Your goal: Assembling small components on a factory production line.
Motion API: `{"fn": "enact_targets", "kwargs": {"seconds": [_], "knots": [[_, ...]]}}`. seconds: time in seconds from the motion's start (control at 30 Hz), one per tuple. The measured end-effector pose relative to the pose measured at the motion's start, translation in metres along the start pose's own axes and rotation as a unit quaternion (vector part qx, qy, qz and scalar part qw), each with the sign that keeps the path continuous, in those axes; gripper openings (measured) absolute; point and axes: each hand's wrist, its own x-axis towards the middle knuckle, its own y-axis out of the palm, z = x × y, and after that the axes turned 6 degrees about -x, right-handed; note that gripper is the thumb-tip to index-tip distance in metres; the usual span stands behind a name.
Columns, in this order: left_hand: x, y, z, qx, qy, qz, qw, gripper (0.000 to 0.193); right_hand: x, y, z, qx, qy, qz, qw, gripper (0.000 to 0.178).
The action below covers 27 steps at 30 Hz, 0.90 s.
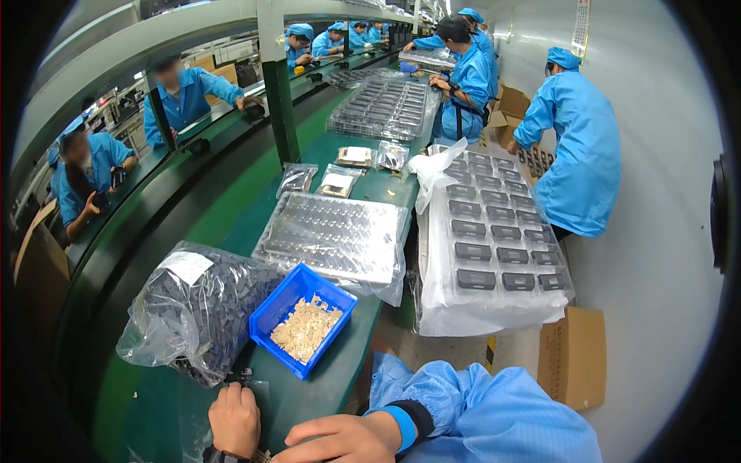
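My left hand [233, 420] is low in the view over the green bench, its fingers curled together. A small black part [241, 376] lies just beyond its fingertips; what the fingers hold is hidden. To its right, my right hand [340, 441] reaches leftward with bent fingers, partly cut off by the lower edge. Its fingertips come close to my left wrist, and what they grip cannot be made out. Beyond my hands sits a clear bag [204, 297] full of small dark grey parts. Against it stands a blue bin [261, 322] holding small beige pieces.
A plastic-wrapped silvery tray [332, 235] lies farther along the bench, with small bagged parts [338, 181] behind it. Right stands a stack of trays with black cases [475, 229], above a cardboard box [573, 359]. Co-workers in blue [579, 143] work around the conveyor line [116, 270].
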Motion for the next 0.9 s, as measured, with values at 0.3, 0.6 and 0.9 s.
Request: {"fn": "enact_targets", "kwargs": {"seconds": [0.3,0.6,0.9], "knots": [[-0.003,-0.027,-0.006,-0.1,-0.034,-0.048,0.993,0.016,-0.016,0.002,-0.012,-0.085,0.114,-0.004,0.99,0.007],[0.0,-0.039,-0.002,-0.213,-0.087,-0.082,0.97,0.021,-0.021,0.003,-0.018,-0.051,0.186,-0.011,0.981,0.007],[0.0,-0.042,-0.011,-0.26,-0.184,-0.048,0.947,0.016,-0.025,0.009,-0.019,-0.055,0.201,-0.017,0.978,0.007]]}}
